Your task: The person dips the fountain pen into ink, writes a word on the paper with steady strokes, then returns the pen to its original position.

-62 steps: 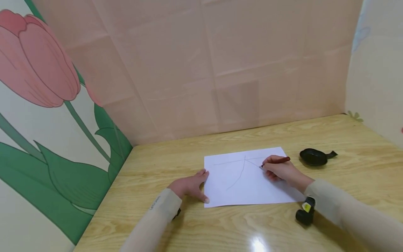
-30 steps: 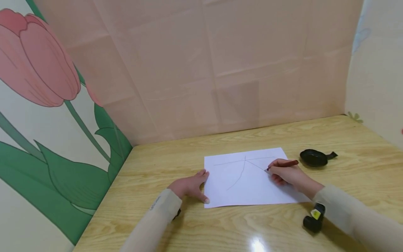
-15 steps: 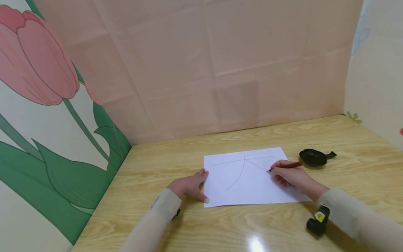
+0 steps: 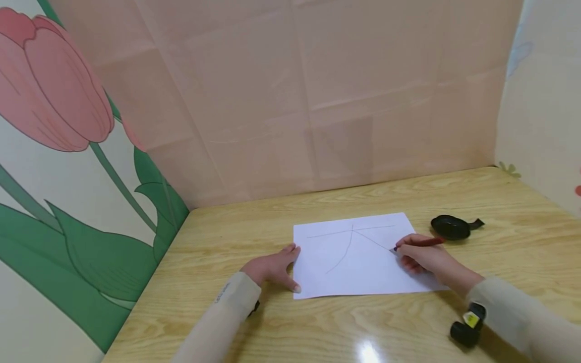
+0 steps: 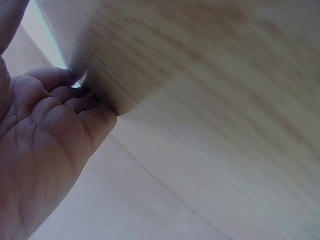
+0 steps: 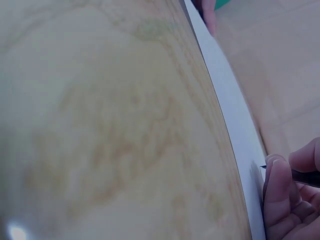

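Observation:
A white sheet of paper point(image 4: 363, 275) lies on the table in the head view, bearing a near-level line, a curved stroke and a slanting line. At the sheet's left edge rests my left hand point(image 4: 272, 267), thumb and fingers spread apart; its fingertips point(image 5: 107, 112) touch down in the left wrist view. My right hand point(image 4: 424, 256) pinches a dark red pen point(image 4: 430, 242), its tip on the paper at the slanting line's lower end. Seen from the right wrist, the pen point(image 6: 306, 177) sits between thumb and fingers, partly hidden.
Behind the right hand sits a black oval dish with a short handle point(image 4: 451, 227). A wood-grain table point(image 4: 204, 242) carries everything. A pinkish sheet point(image 4: 272, 101) hangs at the back, and a wall with a painted tulip point(image 4: 68, 91) stands on the left.
My right hand has moved right and slightly toward me with the pen, and the slanting line has grown longer behind the tip. The left hand stays in place.

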A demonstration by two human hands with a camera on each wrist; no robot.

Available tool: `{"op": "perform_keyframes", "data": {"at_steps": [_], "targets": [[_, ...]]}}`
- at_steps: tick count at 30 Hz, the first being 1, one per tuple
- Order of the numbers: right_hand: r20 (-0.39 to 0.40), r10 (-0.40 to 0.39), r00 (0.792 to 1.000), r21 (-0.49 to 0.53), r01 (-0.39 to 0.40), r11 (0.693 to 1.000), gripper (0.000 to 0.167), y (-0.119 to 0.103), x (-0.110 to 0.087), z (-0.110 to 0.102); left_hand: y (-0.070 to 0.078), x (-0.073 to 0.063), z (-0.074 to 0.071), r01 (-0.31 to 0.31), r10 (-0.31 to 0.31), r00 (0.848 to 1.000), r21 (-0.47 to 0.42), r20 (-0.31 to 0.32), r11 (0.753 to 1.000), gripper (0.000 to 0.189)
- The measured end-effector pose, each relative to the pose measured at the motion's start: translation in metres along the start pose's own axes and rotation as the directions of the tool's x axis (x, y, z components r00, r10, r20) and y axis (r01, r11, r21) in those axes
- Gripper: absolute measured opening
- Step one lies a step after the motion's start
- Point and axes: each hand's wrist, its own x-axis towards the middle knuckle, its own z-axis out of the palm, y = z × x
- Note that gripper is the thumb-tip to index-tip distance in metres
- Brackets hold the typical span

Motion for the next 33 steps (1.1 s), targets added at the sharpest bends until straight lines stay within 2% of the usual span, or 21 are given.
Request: {"op": "perform_keyframes", "data": {"at_steps": [9,17,33], "targets": [[0.01,-0.031,0.999,0.01,0.031,0.999,0.028,0.004,-0.003,-0.001,-0.001,0.001,0.0,-0.007,0.007,1.0,0.005,0.004,1.0,0.103],[0.007,0.004,1.0,0.001,-0.004,1.0,0.028,0.003,-0.012,-0.005,-0.002,0.002,0.0,-0.018,0.018,1.0,0.013,0.003,1.0,0.102],[0.026,-0.016,1.0,0.033,0.015,0.999,0.026,0.007,-0.018,-0.008,-0.001,0.001,-0.001,-0.018,0.018,1.0,0.024,0.003,1.0,0.101]]}}
